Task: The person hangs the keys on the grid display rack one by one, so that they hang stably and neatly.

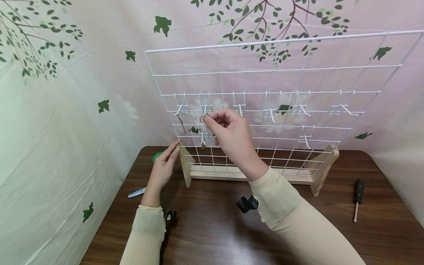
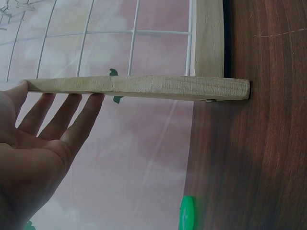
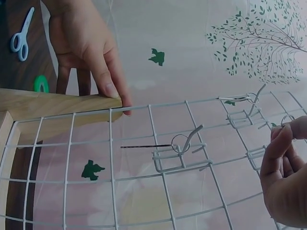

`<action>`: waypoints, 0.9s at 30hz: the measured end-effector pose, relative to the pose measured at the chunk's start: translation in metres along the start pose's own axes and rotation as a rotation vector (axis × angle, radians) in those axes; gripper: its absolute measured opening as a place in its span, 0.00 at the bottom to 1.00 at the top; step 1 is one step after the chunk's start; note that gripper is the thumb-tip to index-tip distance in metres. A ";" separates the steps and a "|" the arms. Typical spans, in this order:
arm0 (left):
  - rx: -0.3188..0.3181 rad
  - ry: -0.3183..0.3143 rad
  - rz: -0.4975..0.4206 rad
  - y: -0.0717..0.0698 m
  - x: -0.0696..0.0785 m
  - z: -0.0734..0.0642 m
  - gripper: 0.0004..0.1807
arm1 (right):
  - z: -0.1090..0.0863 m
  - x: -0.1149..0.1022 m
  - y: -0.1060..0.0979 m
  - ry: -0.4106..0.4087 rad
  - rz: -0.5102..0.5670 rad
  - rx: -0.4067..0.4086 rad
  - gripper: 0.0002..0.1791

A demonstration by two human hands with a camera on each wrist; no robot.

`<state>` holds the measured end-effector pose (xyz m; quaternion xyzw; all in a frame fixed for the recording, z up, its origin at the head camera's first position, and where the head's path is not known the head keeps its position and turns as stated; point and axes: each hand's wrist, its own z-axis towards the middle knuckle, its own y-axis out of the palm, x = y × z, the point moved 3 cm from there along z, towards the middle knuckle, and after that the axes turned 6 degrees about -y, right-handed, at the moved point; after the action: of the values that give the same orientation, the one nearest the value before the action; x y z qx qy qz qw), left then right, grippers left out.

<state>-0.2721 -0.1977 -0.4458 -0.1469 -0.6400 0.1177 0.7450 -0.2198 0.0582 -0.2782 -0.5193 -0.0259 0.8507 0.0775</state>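
My right hand (image 1: 232,132) pinches a small metal key ring (image 3: 288,118) between thumb and forefinger, close to a hook in the upper row of a white wire grid rack (image 1: 285,42). Slim metal pieces hang below these fingertips, partly hidden by the hand. My left hand (image 1: 162,167) grips the top of the rack's left wooden leg (image 2: 144,87), thumb on one side and fingers on the other. A key on a ring (image 1: 182,123) hangs from the leftmost upper hook, and another ringed key (image 1: 203,144) hangs from a lower hook.
More white hooks (image 1: 302,110) line the grid to the right. Scissors (image 3: 21,40) and a green round object (image 2: 187,213) lie left of the rack. A dark-handled screwdriver (image 1: 358,193) lies on the brown table (image 1: 212,217) at right. A printed cloth hangs behind.
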 end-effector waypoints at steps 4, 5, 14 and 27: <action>-0.001 0.002 -0.006 0.000 0.000 0.001 0.27 | 0.002 0.002 0.001 0.006 -0.022 0.012 0.09; 0.001 0.000 -0.004 0.000 0.000 0.001 0.27 | 0.002 0.003 0.001 0.007 -0.024 0.015 0.09; 0.012 -0.004 0.001 0.001 -0.001 0.000 0.26 | 0.000 0.018 0.000 -0.032 -0.023 0.023 0.10; 0.001 -0.019 -0.009 -0.001 -0.001 0.001 0.26 | -0.037 0.048 -0.053 0.113 -0.105 -0.085 0.14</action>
<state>-0.2734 -0.1988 -0.4463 -0.1422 -0.6475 0.1160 0.7396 -0.2032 0.1168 -0.3304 -0.5674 -0.0846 0.8127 0.1015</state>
